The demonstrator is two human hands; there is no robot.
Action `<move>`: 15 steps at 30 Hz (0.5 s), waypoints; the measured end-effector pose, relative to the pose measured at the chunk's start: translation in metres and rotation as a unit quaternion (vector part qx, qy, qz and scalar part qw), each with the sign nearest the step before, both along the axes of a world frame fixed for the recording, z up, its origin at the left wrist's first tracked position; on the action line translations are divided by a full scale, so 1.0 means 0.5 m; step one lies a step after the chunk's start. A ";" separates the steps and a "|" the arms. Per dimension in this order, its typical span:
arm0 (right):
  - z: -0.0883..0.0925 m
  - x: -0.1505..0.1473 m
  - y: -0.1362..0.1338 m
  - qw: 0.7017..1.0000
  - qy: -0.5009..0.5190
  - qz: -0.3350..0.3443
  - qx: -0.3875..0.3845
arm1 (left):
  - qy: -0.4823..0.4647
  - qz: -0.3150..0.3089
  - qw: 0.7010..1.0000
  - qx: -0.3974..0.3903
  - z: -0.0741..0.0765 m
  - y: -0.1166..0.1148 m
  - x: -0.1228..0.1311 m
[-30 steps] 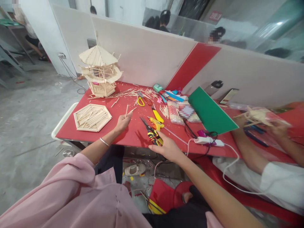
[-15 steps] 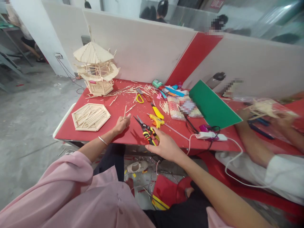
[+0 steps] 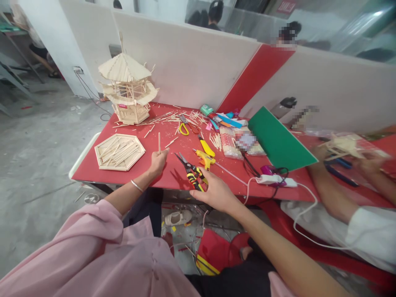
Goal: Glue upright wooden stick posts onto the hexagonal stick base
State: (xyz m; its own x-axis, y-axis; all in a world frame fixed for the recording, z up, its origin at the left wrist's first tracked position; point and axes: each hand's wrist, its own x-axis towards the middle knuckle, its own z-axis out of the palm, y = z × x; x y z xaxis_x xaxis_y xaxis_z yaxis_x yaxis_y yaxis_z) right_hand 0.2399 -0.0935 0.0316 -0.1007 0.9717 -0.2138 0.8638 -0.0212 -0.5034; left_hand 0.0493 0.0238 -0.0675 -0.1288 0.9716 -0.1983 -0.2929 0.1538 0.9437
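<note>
In the head view, the left hand [image 3: 158, 163] pinches a wooden stick [image 3: 159, 143] at ten o'clock from the cutters [image 3: 192, 178], gripped in the right hand [image 3: 216, 189]; beyond them sit a glue gun [image 3: 205, 158] at one, green board [image 3: 282, 140] at two, stick pavilion [image 3: 126, 69] at eleven

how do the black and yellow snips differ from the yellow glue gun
The snips are held in the right hand, while the glue gun lies on the red table. The snips have dark blades and black-and-yellow handles; the glue gun's body is mostly yellow. The snips end in two parted blades, the glue gun in a single nozzle. Both have yellow on them.
</note>
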 end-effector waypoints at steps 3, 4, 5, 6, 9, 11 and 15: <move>0.000 0.002 0.000 1.000 0.004 0.001 0.006 | 0.023 -0.005 0.999 0.029 -0.005 0.006 0.000; 0.000 0.001 0.000 1.000 0.006 0.003 0.009 | 0.024 -0.006 0.999 0.038 -0.008 0.007 0.001; 0.001 0.001 -0.001 1.000 0.006 0.005 0.012 | 0.022 -0.006 0.999 0.043 -0.012 0.008 0.002; 0.003 -0.001 -0.001 1.000 0.004 0.007 0.014 | 0.020 -0.007 0.999 0.044 -0.015 0.009 0.003; 0.010 -0.010 -0.003 0.999 -0.023 0.010 0.026 | 0.026 -0.013 0.999 0.046 -0.026 0.008 0.009; 0.016 -0.020 -0.003 0.998 -0.052 0.015 0.035 | 0.038 -0.015 0.998 0.054 -0.030 0.006 0.012; 0.023 -0.041 0.001 0.992 -0.108 0.029 0.060 | 0.065 -0.001 0.995 0.077 -0.029 -0.003 0.013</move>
State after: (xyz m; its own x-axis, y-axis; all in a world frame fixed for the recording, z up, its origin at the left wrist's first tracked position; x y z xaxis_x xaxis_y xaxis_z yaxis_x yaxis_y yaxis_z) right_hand 0.2192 -0.0929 0.0429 -0.1208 0.9855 -0.1192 0.9497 0.0798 -0.3028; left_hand 0.0560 0.0224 -0.0821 -0.1422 0.9894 -0.0297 -0.1675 0.0055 0.9859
